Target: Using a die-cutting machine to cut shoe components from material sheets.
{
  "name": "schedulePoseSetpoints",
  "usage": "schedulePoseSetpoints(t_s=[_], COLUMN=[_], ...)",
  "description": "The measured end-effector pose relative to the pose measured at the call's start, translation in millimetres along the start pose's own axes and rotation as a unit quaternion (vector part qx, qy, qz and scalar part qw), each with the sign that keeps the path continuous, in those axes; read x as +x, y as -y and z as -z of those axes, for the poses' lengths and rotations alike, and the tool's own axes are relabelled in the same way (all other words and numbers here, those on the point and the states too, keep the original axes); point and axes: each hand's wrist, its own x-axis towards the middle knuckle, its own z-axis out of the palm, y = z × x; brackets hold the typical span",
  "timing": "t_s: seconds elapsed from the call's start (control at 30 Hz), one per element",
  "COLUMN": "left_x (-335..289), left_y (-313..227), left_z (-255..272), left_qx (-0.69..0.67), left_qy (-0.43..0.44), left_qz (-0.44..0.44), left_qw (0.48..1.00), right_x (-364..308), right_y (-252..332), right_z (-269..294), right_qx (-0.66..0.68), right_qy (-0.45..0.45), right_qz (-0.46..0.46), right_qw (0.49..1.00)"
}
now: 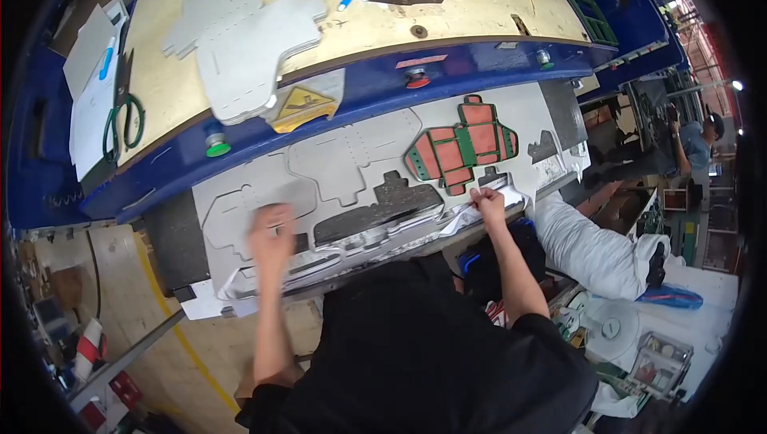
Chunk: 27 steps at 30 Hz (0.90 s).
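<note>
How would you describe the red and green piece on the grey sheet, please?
On the grey cardboard sheet below the blue machine edge, look just above the right hand. The cross-shaped die form has red panels edged in green; its neighbours are plain grey cutouts.

Both arms reach forward — left hand blurred, right hand fingers pinched.

Even bright light, fisheye bending at edges (dark rim), left hand motion-blurred.
</note>
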Motion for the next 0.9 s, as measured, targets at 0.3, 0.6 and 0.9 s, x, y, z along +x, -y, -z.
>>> schedulePoseSetpoints(t_s=[0.3,0.6,0.9], left_x=[48,0,3], left_y=[-53,-87,-64], left_z=[-193,-214,-264], left_qx=[0.183,-0.103,-0.403], left_qy=[0.199,0.136,0.060], left_qz=[-0.198,0.251,0.505], left_qw=[0.942,0.953,0.761], right_x=[-8,53,144], right_y=[14,59,47], right_z=[4,124,165], right_qx=[0.030,-0.209,-0.126], right_qy=[0.019,0.064,0.032], right_qz=[-0.007,0.036,-0.106], right_qw=[0.999,0.975,0.986])
